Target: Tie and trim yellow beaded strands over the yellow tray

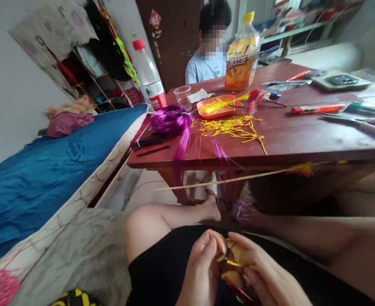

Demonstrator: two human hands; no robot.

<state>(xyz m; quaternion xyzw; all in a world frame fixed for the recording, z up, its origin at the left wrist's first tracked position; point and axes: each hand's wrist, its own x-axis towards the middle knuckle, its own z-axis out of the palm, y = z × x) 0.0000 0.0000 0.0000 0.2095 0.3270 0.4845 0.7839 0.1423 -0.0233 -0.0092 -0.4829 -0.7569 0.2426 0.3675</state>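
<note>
Above my lap, my left hand [203, 263] and my right hand [267, 272] are close together with fingers curled inward. Between them shows a small yellow strand [234, 263], pinched by the left fingertips and reaching the right hand. Something red [237, 291] shows lower down by the right palm; its form is blurred and partly covered. Beyond the hands, a thin wooden stick [222, 182] with a yellow-and-red tuft [304, 169] at its right end juts along the table's front edge.
On the red-brown table [289, 140] lie a purple fibre bundle [171, 121], yellow-and-red wire pieces [228, 126], an orange tray [217, 112], pliers [356, 122], and two bottles, one orange drink [242, 55], one red-capped [151, 80]. A person [206, 63] sits behind. A blue-covered bed [56, 170] is left.
</note>
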